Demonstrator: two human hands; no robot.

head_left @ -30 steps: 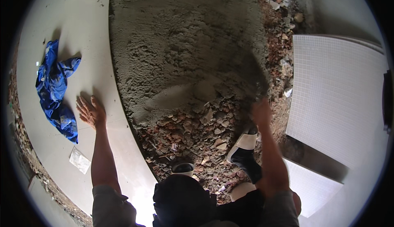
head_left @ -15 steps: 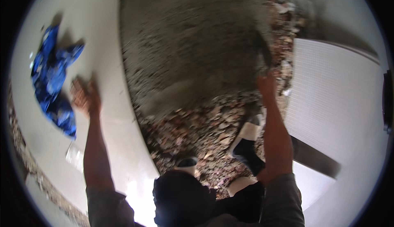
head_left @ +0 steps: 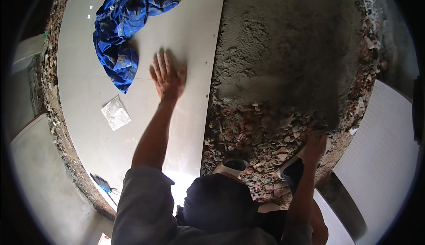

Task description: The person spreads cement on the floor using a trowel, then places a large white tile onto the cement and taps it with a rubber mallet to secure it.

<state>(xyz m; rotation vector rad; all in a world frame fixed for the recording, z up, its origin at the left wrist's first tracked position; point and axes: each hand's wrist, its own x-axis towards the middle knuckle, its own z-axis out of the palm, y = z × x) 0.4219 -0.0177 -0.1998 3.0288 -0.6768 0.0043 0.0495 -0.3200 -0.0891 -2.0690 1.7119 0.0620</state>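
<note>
My left hand (head_left: 167, 79) lies flat on a large pale floor tile (head_left: 186, 36), fingers spread. Just beyond it to the left is a crumpled blue cloth (head_left: 117, 36), stained in places. My right hand (head_left: 315, 145) is closed at the near right side of the mortar, around the handle of what looks like a trowel (head_left: 330, 117). Its dark blade barely stands out from the shaded mortar. Grey wet mortar (head_left: 252, 41) covers the ground right of the tile, rough along the tile and smoother near its front border.
Broken rubble (head_left: 261, 134) lies between the mortar and my feet. A small clear packet (head_left: 116, 113) rests on the tile, with a dark-bristled brush (head_left: 102, 184) at its near left edge. White ribbed panels (head_left: 376, 134) lean at the right. My knee (head_left: 221, 200) is close to the tile.
The view has swung, so tile and cloth sit farther right in it. My right hand has come nearer to my body with the trowel. The left hand remains flat on the tile.
</note>
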